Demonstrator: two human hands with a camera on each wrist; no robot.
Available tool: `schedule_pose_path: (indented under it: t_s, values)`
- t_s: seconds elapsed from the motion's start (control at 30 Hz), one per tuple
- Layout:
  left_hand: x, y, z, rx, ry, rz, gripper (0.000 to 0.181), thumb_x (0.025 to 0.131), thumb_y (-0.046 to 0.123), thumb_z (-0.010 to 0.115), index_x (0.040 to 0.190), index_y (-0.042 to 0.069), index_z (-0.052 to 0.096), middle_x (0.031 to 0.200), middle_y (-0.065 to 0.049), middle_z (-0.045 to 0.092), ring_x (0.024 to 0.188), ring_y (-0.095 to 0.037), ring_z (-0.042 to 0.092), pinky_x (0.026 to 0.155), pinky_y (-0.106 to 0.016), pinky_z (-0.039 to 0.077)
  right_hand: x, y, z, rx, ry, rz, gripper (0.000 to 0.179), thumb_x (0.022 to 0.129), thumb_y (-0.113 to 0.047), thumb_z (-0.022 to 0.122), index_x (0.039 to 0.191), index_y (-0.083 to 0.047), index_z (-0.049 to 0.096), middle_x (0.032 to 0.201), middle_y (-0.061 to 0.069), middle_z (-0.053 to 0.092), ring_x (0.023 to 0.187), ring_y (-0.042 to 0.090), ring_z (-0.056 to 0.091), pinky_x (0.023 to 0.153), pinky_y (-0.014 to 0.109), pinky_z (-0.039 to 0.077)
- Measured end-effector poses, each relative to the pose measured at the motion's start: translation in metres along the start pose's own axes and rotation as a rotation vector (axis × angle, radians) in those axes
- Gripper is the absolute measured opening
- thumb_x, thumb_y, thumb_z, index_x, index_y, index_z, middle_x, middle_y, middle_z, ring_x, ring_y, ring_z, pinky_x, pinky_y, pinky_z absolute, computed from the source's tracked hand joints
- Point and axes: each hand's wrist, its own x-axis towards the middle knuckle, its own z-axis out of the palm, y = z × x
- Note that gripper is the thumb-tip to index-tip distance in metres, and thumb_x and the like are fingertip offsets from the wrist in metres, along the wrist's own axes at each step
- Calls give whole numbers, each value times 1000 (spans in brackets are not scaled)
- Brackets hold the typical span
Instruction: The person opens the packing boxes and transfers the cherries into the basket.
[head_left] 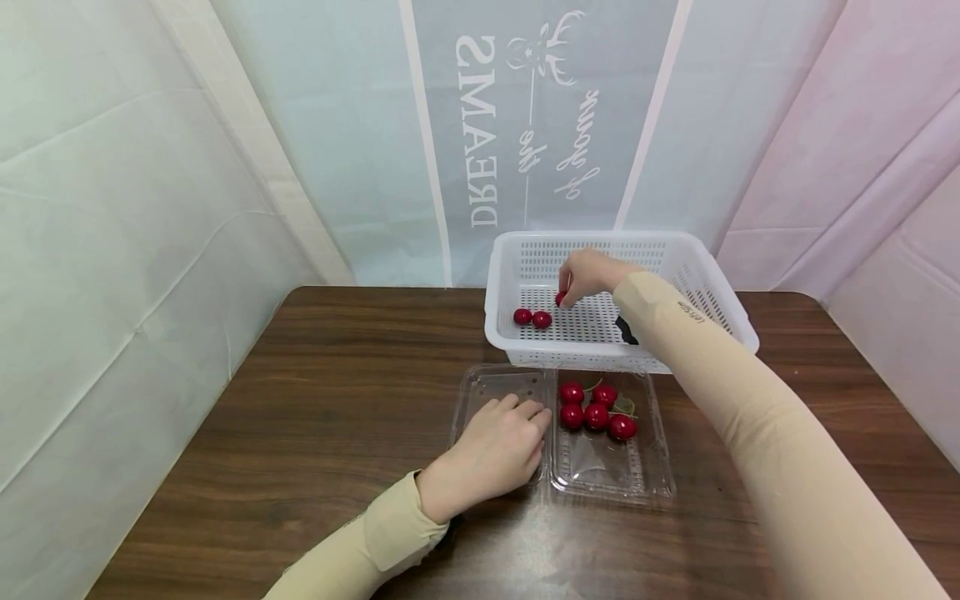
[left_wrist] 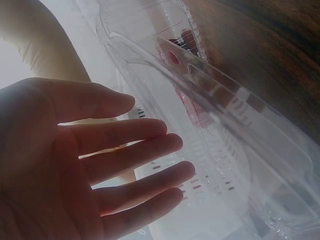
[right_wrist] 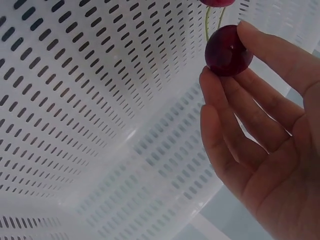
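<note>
Inside the white slotted basket, my right hand pinches a dark red cherry between thumb and fingertips. Two more cherries lie on the basket floor left of that hand. In front of the basket sits a clear plastic clamshell box, its two halves spread side by side. Several cherries, some with green stems, are grouped in its right half. My left hand rests over the left half; the left wrist view shows its fingers extended, holding nothing.
The brown wooden table carries the box and the basket. Behind it hangs a pale blue-grey curtain with printed lettering, and white cloth hangs on the left. My right sleeve crosses above the basket's front right side.
</note>
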Motion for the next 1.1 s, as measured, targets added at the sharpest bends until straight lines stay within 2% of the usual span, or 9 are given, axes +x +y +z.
schedule_pose_path:
  t_s: [0.83, 1.1]
  values:
    - [0, -3, 1, -6, -11, 2, 24, 86, 21, 58, 107, 12, 68, 103, 1, 68, 85, -17, 60, 65, -28, 48, 5, 3, 9, -15, -55, 49, 25, 74, -23, 79, 93, -10, 71, 98, 8, 69, 93, 25, 62, 83, 41, 49]
    - [0, -2, 1, -5, -24, -1, 25, 86, 21, 58, 108, 12, 68, 104, 1, 68, 86, -17, 60, 66, -28, 48, 6, 5, 12, -26, -76, 31, 25, 74, -22, 78, 93, -8, 71, 96, 8, 68, 92, 25, 60, 83, 42, 47]
